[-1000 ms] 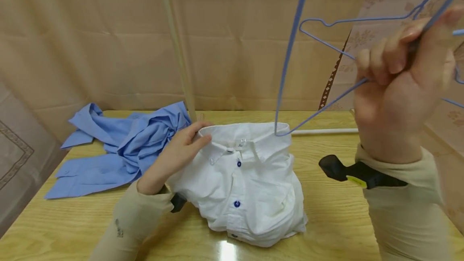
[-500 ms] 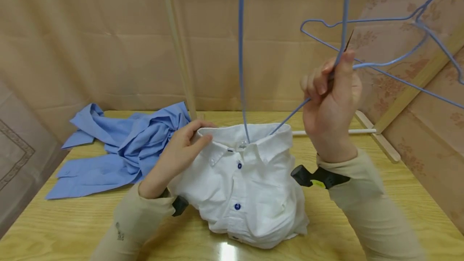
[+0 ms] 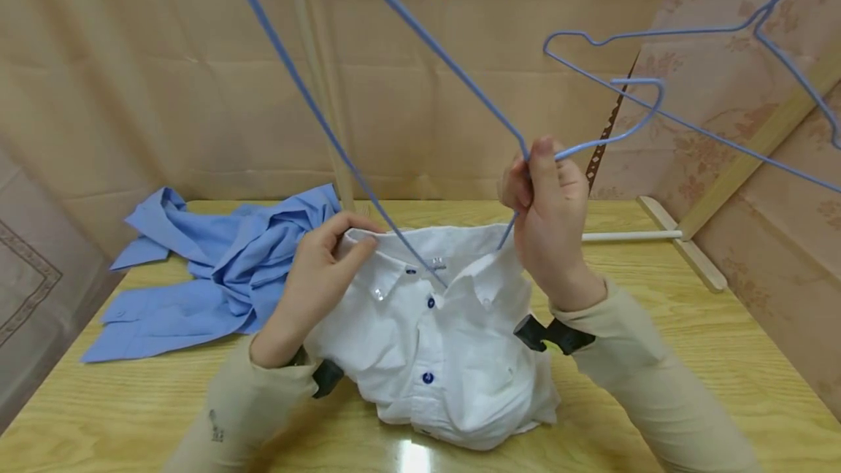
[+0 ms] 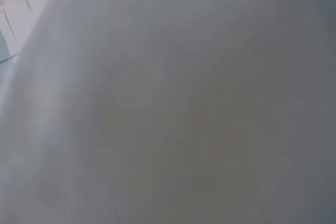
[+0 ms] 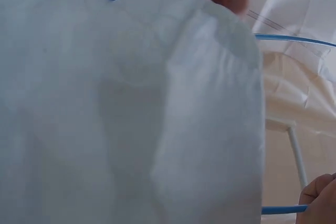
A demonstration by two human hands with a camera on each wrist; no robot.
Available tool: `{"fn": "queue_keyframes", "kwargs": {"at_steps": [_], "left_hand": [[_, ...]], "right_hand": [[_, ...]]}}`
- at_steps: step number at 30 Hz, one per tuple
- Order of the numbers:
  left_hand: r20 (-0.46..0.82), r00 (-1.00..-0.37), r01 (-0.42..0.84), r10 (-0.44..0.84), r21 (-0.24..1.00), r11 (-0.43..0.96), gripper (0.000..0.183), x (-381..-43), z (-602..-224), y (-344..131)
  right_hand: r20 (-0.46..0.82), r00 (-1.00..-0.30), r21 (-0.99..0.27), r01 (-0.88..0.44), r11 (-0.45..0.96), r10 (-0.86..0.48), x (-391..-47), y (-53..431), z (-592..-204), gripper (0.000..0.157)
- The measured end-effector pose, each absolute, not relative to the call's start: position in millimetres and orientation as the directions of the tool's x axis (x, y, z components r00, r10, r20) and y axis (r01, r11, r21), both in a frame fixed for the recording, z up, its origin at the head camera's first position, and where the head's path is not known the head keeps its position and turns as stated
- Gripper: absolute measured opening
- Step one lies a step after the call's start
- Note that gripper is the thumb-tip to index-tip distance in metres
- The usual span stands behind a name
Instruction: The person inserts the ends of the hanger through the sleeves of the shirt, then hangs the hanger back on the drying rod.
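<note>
A white button-up shirt with blue buttons sits bunched on the table, collar up. My left hand holds the left side of its collar between thumb and fingers. Above the shirt, my right hand grips a blue wire hanger near the base of its hook. The hanger is tilted, its lower end inside the collar opening. In the right wrist view, the white shirt fills most of the picture, with the hanger showing at the right. Blurred pale fabric covers nearly all of the left wrist view.
A crumpled blue shirt lies at the left of the table. Another blue wire hanger hangs at the upper right. Behind the shirt is a rack's white bar, its wooden foot at the right.
My right hand has come left and down with the hanger, whose end has passed from the collar's right edge into the opening. The left hand stays on the collar, shifting slightly left.
</note>
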State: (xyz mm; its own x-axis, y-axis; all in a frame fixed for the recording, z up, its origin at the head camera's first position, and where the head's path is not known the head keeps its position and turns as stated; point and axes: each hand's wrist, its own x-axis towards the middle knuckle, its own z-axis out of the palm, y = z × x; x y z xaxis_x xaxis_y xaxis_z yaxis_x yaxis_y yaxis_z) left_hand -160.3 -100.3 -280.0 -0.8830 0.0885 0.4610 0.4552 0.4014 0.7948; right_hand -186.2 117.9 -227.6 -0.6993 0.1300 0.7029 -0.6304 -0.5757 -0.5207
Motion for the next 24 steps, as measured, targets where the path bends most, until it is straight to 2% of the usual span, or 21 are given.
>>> {"fn": "queue_keyframes", "kwargs": {"at_steps": [9, 18, 24], "left_hand": [[0.549, -0.835, 0.528, 0.019, 0.792, 0.307, 0.010, -155, -273, -104], [0.533, -0.846, 0.502, -0.011, 0.804, 0.320, 0.010, -149, -268, -105], [0.519, -0.854, 0.487, -0.020, 0.813, 0.319, 0.010, -147, -267, -107]], "right_hand": [[0.779, -0.617, -0.527, -0.739, -0.420, 0.108, -188, 121, -232, 0.025], [0.773, -0.635, -0.616, -0.746, -0.253, -0.007, -187, 125, -243, 0.022], [0.781, -0.622, -0.620, -0.766, -0.169, -0.046, -188, 127, -248, 0.017]]}}
